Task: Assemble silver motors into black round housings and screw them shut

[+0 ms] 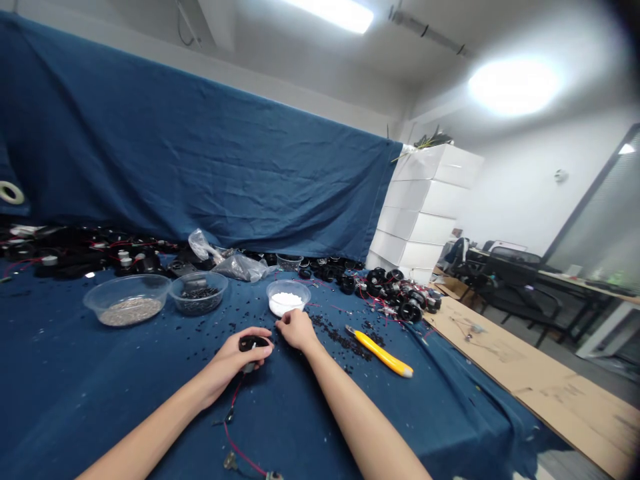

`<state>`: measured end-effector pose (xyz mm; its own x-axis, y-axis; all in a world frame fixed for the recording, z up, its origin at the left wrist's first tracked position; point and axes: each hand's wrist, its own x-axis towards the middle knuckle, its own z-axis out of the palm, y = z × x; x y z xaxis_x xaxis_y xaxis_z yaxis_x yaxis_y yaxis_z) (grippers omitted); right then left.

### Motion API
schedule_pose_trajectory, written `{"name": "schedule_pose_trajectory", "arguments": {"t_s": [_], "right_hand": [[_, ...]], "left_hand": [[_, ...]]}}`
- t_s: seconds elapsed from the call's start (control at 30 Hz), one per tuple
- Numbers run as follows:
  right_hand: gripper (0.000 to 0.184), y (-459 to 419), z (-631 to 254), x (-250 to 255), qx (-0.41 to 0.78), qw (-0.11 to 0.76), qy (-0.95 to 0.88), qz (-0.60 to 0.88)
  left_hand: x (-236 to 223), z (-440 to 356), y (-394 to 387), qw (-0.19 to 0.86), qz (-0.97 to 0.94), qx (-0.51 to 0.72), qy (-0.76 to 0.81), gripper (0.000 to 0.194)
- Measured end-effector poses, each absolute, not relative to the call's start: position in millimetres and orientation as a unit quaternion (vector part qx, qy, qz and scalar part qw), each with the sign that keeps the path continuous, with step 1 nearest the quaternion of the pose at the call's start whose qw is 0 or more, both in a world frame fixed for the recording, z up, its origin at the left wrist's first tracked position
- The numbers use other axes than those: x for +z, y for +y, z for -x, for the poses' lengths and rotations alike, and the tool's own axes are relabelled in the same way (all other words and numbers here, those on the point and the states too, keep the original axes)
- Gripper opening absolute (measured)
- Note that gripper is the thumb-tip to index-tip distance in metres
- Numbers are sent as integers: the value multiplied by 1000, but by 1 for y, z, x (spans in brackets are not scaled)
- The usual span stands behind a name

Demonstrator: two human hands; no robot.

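As the left hand [231,363] holds a black part [253,344], no lettering reads.

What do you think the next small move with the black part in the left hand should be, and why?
Probably bring the right hand onto the black part: the left hand cradles it alone, and the right sits just beside it.

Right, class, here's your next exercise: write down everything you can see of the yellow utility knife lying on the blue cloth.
The yellow utility knife is long and slim, with a glossy, plastic-looking yellow body and a pale tip at its lower right end. It lies flat and diagonally on the blue cloth, right of the right hand, which does not touch it. Black granules are scattered beside its upper end. Its blade cannot be made out.
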<state>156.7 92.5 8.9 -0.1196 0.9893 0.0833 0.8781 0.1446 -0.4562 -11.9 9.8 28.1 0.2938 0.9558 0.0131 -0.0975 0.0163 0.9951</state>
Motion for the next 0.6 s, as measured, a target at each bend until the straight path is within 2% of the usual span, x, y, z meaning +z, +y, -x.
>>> {"name": "schedule_pose_trajectory", "arguments": {"t_s": [0.6], "right_hand": [[22, 92, -157, 9, 136, 181, -731, 644]], "left_hand": [[25, 15, 14, 588, -555, 424, 408, 52]]}}
